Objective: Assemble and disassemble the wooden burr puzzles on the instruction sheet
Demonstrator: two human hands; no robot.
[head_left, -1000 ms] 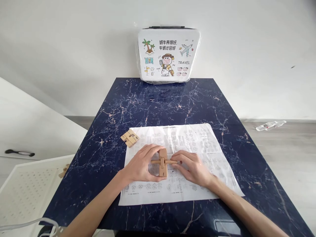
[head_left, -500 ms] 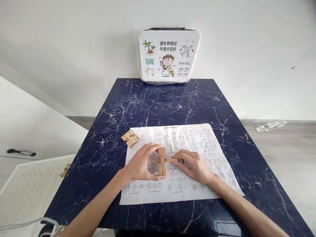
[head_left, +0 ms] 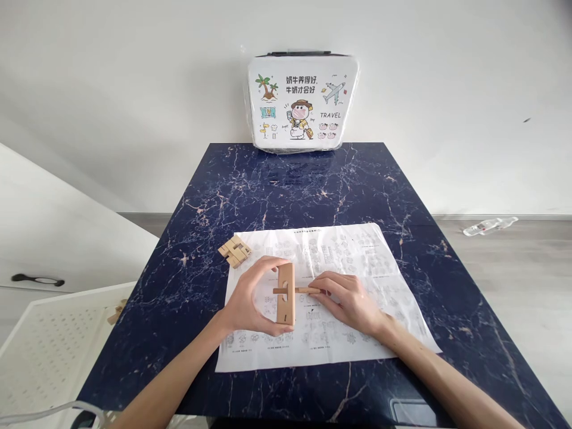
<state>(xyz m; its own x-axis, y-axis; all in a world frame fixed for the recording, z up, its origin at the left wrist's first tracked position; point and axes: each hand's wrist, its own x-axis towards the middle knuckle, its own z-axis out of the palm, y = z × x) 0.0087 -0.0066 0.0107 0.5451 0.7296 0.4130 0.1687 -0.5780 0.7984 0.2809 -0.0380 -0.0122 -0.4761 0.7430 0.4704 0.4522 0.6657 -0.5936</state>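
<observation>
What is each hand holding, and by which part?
The left hand holds the slotted wooden block by its far and near ends. The right hand pinches the thin wooden piece by its end away from the block.

We face a plain off-white wall (head_left: 134, 89), softly lit and greyer toward the left, with a small dark mark (head_left: 527, 120) on its right side. A grey baseboard (head_left: 491, 217) runs along the foot, and to the right we see a pale grey floor (head_left: 531, 280) — brightest near the lower corner. The desk (head_left: 357, 190) has a glossy, dark blue top, veined in white like marble. On our left stands a white cabinet (head_left: 53, 220) with a black handle (head_left: 31, 278) — below it, a white perforated bin (head_left: 80, 292) sits beside the desk.
</observation>
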